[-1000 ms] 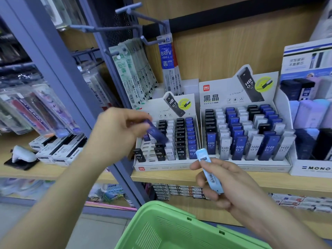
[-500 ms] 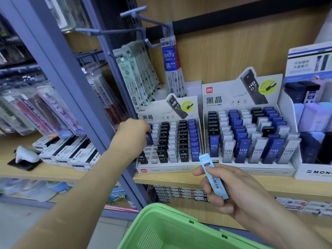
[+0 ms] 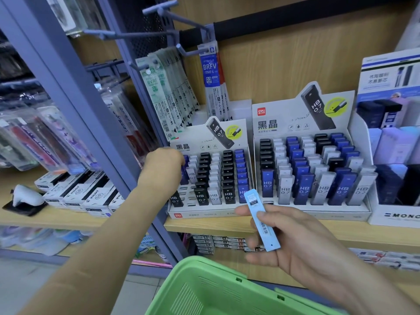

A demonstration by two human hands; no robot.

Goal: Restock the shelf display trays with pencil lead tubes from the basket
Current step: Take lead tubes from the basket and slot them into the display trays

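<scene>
My left hand (image 3: 164, 165) reaches into the left column of the smaller display tray (image 3: 204, 213), its fingers curled round a dark blue lead tube (image 3: 185, 169) standing among the rows. My right hand (image 3: 293, 237) holds a light blue lead tube (image 3: 261, 220) between thumb and fingers, in front of the shelf edge. The tray holds rows of black, white and blue HB 0.7 tubes with some free slots at its front left. A larger display tray (image 3: 318, 210) of the same tubes stands to the right. The green basket (image 3: 218, 289) sits low in view.
Hanging refill packs (image 3: 168, 92) and metal hooks (image 3: 159, 10) are above the smaller tray. A grey-blue shelf upright (image 3: 95, 123) runs diagonally on the left. Pilot boxes (image 3: 91, 194) lie on the left shelf. A Mono display box (image 3: 395, 155) stands at far right.
My left hand has carried the dark blue tube from mid-air down into the left column of the smaller tray. My right hand has kept hold of the light blue tube, nearly still.
</scene>
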